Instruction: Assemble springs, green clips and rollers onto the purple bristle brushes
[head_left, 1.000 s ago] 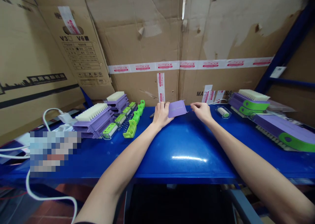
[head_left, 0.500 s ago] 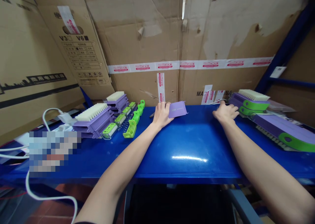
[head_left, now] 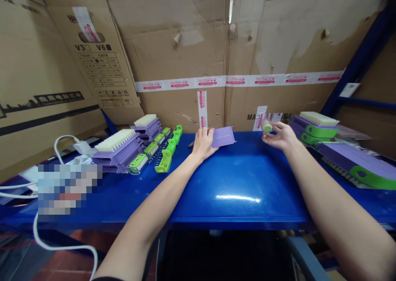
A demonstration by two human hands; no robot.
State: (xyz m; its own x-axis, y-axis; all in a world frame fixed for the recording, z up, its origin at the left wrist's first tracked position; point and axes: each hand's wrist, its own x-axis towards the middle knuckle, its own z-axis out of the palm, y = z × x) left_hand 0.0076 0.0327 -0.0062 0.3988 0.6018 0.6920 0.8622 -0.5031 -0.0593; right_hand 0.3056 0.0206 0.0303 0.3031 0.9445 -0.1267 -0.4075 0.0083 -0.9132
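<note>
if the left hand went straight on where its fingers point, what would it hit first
The left hand, holding the purple panel, would probably meet the cardboard wall first, near the vertical strip of tape. The gap is hard to judge from this one view.

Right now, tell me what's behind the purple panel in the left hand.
Above the purple panel, cardboard shows behind; the panel and left hand cover whatever lies directly behind them.

"V3", "V6" on brown cardboard
</note>
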